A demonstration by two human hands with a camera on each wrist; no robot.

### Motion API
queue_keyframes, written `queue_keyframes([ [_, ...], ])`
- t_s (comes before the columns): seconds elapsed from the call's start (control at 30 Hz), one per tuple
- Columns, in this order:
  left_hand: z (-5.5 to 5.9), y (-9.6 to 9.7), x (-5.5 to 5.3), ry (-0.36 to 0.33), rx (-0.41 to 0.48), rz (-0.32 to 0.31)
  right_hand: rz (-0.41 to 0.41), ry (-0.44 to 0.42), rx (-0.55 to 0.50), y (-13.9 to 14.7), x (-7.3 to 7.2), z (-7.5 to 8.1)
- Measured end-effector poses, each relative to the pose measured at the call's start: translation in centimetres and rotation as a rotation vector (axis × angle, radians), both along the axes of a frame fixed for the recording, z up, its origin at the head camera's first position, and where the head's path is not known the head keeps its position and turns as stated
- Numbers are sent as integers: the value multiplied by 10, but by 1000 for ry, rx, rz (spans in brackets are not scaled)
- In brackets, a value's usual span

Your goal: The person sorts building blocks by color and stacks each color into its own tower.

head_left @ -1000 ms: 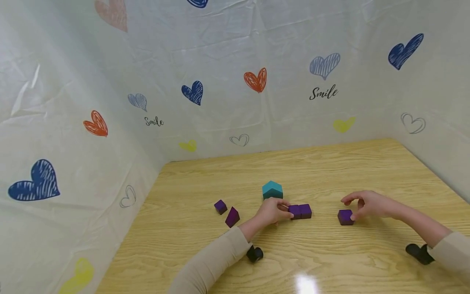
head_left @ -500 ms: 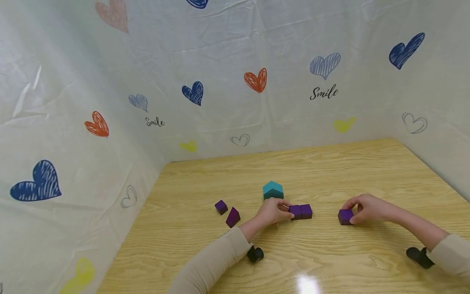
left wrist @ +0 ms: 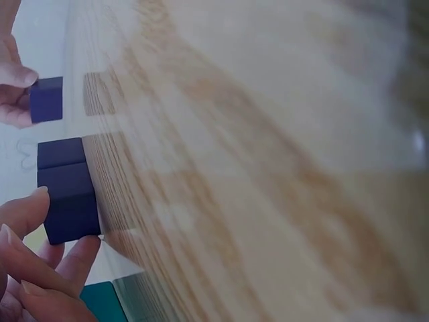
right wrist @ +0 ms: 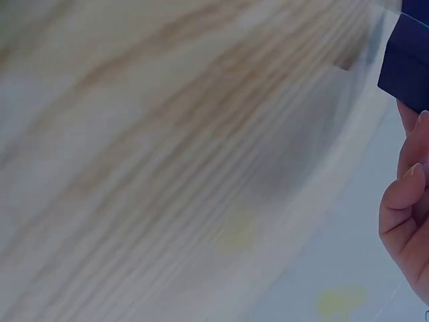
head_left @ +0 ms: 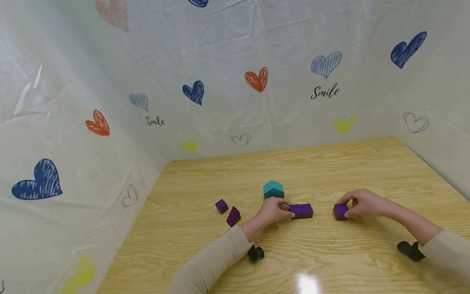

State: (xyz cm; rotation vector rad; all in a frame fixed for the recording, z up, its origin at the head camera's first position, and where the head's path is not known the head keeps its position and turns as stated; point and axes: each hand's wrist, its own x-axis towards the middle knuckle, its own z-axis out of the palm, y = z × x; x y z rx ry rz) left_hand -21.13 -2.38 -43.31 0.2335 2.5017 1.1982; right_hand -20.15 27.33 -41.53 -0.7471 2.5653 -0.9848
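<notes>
Two purple cubes stand side by side mid-table, faces together. My left hand (head_left: 271, 211) pinches the left cube (head_left: 295, 211) between thumb and finger; the right cube (head_left: 306, 210) sits against its far side. To their right, my right hand (head_left: 363, 203) pinches another purple cube (head_left: 340, 212) by its edges. In the left wrist view that held cube (left wrist: 47, 99) hangs above the tabletop, apart from its reflection. The right wrist view catches part of it (right wrist: 407, 62) at the upper right edge, over curled fingers (right wrist: 402, 208).
A teal block (head_left: 273, 190) with a pointed top stands just behind my left hand. Left of that hand lie a small purple cube (head_left: 221, 206) and a slanted purple block (head_left: 233, 217). A heart-printed white sheet (head_left: 220, 118) walls off the table's back and sides.
My right hand has closed its fingers on the purple cube, then raised it and shifted it slightly left. My left hand keeps its place on the paired cubes.
</notes>
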Motion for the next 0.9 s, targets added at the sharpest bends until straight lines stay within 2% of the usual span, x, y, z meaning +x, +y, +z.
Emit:
queue_keyframes([
  [0.27,0,-1,0,3,9,-5,1,2,-36,-26,-6,14],
  [0.9,0,-1,0,11,8,-11,32,-2,-50,-58,-17,24],
])
